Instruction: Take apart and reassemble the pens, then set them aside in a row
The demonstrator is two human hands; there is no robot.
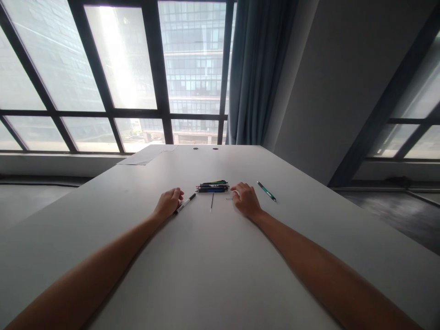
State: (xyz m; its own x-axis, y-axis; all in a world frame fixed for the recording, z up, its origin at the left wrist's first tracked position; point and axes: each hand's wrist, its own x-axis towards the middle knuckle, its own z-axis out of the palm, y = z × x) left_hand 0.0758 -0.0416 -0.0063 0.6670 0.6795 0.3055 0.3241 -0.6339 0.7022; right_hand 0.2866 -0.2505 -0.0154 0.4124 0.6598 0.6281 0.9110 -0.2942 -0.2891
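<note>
My left hand (169, 202) rests on the white table with its fingers curled in, and nothing shows in them. Along its inner side lies a pen (186, 203), white with a dark end; whether the hand touches it I cannot tell. My right hand (246, 199) lies palm down with bent fingers, thumb and index apart, its fingertips by the right end of a pile of pens (212, 187). The pile holds several dark pens, plus green and yellow ones at the back. A thin pen refill (212, 202) lies between my hands. By my right thumb is a tiny thin piece (229, 199), too small to name.
A green and black pen (266, 191) lies apart, right of my right hand. Papers (142, 156) lie at the table's far left edge. Two dark round spots (215, 149) show near the far edge. Beyond stand windows and a blue curtain (256, 73).
</note>
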